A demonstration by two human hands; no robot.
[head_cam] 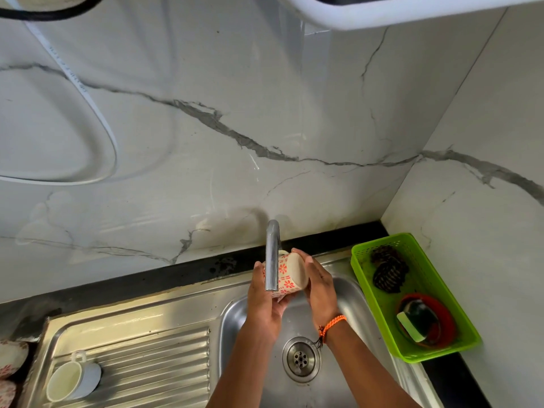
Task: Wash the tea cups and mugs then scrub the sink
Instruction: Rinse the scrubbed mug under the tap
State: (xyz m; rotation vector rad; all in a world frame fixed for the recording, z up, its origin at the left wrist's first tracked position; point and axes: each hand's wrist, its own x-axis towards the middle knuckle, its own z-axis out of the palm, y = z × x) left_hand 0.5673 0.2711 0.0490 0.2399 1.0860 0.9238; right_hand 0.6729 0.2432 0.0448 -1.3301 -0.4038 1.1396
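A cream mug with red flower patterns [290, 272] is held on its side over the steel sink basin [347, 293], right behind the tap spout [272, 254]. My left hand [263, 298] grips the mug from below and the left. My right hand [319, 285] curls over the mug's base end on the right; an orange braided band sits on that wrist. A white tea cup [72, 381] lies on its side on the ribbed drainboard [153, 357] at the lower left. The drain strainer [300, 359] shows in the basin between my forearms.
A green plastic basket [465, 328] stands right of the sink, holding dark scourers [388, 272] and a round orange dish with a green-white sponge [412, 325]. Patterned crockery [10, 360] peeks in at the left edge. Marble wall tiles rise behind the black counter edge.
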